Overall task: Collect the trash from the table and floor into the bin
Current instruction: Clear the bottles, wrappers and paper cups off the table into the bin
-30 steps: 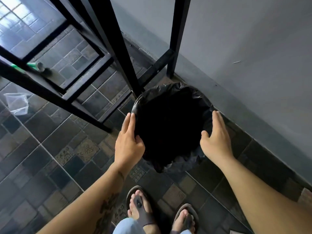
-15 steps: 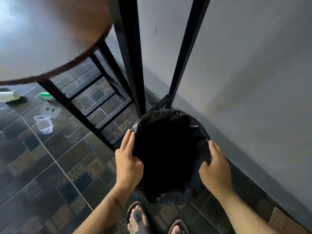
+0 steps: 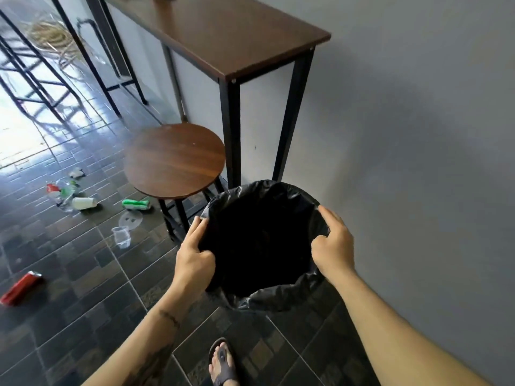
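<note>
A bin lined with a black plastic bag (image 3: 281,298) stands by the grey wall, just in front of my feet. My left hand (image 3: 193,259) grips its left rim and my right hand (image 3: 333,247) grips its right rim. Trash lies scattered on the tiled floor to the left: a clear plastic cup (image 3: 121,236), a green can (image 3: 136,204), a white bottle (image 3: 83,203), crumpled clear plastic (image 3: 62,192), a flat clear lid (image 3: 131,218) and a red wrapper (image 3: 21,288).
A round wooden stool (image 3: 174,160) stands just left of the bin. A long wooden table (image 3: 223,32) on black legs runs along the wall behind it. More black stool frames (image 3: 33,79) stand at the far left.
My view has risen, showing the stool top, table and floor trash. Both hands went from resting flat on the bin's rim to closing around it.
</note>
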The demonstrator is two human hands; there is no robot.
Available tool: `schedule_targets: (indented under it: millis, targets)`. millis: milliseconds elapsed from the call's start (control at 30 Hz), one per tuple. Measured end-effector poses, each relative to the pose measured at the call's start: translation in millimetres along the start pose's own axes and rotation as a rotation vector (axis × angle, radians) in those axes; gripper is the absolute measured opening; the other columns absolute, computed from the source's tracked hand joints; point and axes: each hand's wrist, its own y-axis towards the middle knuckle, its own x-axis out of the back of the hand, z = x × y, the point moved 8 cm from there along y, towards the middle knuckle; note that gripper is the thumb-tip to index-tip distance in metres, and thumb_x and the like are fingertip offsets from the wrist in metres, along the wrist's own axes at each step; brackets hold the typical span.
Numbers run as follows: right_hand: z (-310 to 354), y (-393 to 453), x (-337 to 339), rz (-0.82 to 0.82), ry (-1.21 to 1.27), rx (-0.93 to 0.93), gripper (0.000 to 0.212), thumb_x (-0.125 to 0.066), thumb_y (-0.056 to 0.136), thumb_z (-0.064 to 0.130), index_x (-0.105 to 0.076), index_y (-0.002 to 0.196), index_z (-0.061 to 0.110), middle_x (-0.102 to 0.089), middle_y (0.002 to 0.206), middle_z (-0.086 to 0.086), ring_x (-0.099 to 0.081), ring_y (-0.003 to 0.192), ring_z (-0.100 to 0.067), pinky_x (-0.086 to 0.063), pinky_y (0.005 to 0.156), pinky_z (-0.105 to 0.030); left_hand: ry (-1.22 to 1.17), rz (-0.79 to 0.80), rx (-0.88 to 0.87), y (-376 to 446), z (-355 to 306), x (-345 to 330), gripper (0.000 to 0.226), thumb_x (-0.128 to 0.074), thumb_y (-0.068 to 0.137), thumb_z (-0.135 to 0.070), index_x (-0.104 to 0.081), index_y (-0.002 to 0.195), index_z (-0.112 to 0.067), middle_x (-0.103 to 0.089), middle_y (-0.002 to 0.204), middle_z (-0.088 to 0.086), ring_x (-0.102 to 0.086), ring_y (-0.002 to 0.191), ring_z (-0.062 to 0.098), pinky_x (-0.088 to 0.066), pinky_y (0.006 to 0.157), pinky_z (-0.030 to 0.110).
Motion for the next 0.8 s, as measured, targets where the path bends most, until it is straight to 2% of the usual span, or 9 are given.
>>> schedule_targets:
  millis: [100, 167, 267, 367, 467, 533, 633, 733, 800]
  targets:
    - [39.7, -23.6, 37.4, -0.010, 0.100, 0.056, 0.075, -0.039, 0.081, -0.019, -0.050, 0.143, 0.020, -0.048, 0.149, 0.004, -0.039, 0.140, -0.014, -0.028, 0.105, -0.017, -0.013, -0.027, -0.087, -32.1, -49.4, 22.5, 0.089, -0.036, 0.076, 0.023, -0.048, 0.152, -0.020, -0.036, 0.158, -0.020, -0.041, 0.137, -0.001, -0.042, 0.092, 0.001]
    - [58.5, -32.7, 58.0, -0.016, 0.149, 0.078, 0.073, -0.039, 0.081, -0.017, -0.051, 0.143, 0.019, -0.050, 0.146, 0.003, -0.042, 0.138, -0.014, -0.032, 0.104, -0.018, -0.039, -0.048, -0.155, -50.0, -76.8, 38.2, 0.089, -0.040, 0.073, 0.018, -0.053, 0.148, -0.029, -0.040, 0.155, -0.022, -0.039, 0.144, 0.004, -0.037, 0.115, 0.023]
    - [94.0, -47.7, 83.3, -0.004, 0.225, 0.135, 0.073, -0.038, 0.079, -0.016, -0.052, 0.143, 0.019, -0.054, 0.143, 0.002, -0.046, 0.134, -0.016, -0.041, 0.104, -0.026, -0.177, -0.063, -0.186, -80.3, -114.7, 64.8, 0.087, -0.043, 0.071, 0.009, -0.060, 0.133, -0.049, -0.056, 0.147, -0.016, -0.060, 0.127, 0.011, -0.049, 0.107, 0.042]
    - [130.4, -61.1, 89.6, 0.008, 0.285, 0.186, 0.073, -0.038, 0.078, -0.016, -0.052, 0.142, 0.017, -0.055, 0.142, -0.001, -0.048, 0.134, -0.018, -0.042, 0.110, -0.038, -0.275, -0.086, -0.309, -105.3, -152.2, 89.5, 0.090, -0.039, 0.067, 0.013, -0.064, 0.135, -0.040, -0.057, 0.147, -0.014, -0.054, 0.134, 0.009, -0.043, 0.114, 0.044]
    - [162.5, -77.3, 85.4, 0.031, 0.296, 0.241, 0.075, -0.037, 0.077, -0.016, -0.051, 0.143, 0.018, -0.053, 0.145, 0.001, -0.044, 0.137, -0.016, -0.037, 0.114, -0.037, -0.323, -0.139, -0.327, -119.5, -169.2, 114.3, 0.093, -0.032, 0.071, 0.023, -0.061, 0.137, -0.036, -0.038, 0.155, -0.024, -0.051, 0.125, -0.016, -0.056, 0.092, 0.020]
    - [181.9, -86.7, 80.5, 0.056, 0.284, 0.285, 0.077, -0.036, 0.076, -0.017, -0.049, 0.144, 0.018, -0.048, 0.149, 0.003, -0.039, 0.140, -0.013, -0.031, 0.114, -0.026, -0.323, -0.162, -0.336, -126.9, -180.5, 129.6, 0.094, -0.030, 0.073, 0.027, -0.056, 0.142, -0.032, -0.035, 0.155, -0.026, -0.052, 0.124, -0.015, -0.055, 0.076, 0.012]
    - [211.0, -96.0, 69.4, 0.096, 0.239, 0.356, 0.079, -0.035, 0.076, -0.018, -0.047, 0.146, 0.016, -0.044, 0.152, 0.005, -0.035, 0.142, -0.010, -0.025, 0.107, -0.013, -0.323, -0.199, -0.348, -124.2, -191.9, 153.8, 0.089, -0.029, 0.075, 0.028, -0.055, 0.145, -0.021, -0.037, 0.154, -0.021, -0.059, 0.106, -0.022, -0.052, 0.068, 0.007]
    - [241.4, -97.8, 52.5, 0.124, 0.195, 0.406, 0.081, -0.035, 0.074, -0.018, -0.045, 0.148, 0.014, -0.041, 0.154, 0.004, -0.033, 0.144, -0.010, -0.024, 0.112, -0.017, -0.266, -0.229, -0.359, -111.3, -198.5, 181.5, 0.089, -0.032, 0.074, 0.025, -0.056, 0.146, -0.020, -0.041, 0.152, -0.022, -0.047, 0.139, 0.003, -0.053, 0.102, 0.027]
    - [262.4, -95.8, 37.6, 0.140, 0.188, 0.424, 0.080, -0.035, 0.075, -0.018, -0.045, 0.148, 0.013, -0.041, 0.154, 0.003, -0.034, 0.143, -0.012, -0.027, 0.117, -0.024, -0.226, -0.234, -0.362, -96.4, -200.9, 201.8, 0.089, -0.034, 0.074, 0.024, -0.056, 0.147, -0.022, -0.042, 0.149, -0.027, -0.044, 0.143, 0.011, -0.048, 0.111, 0.040]
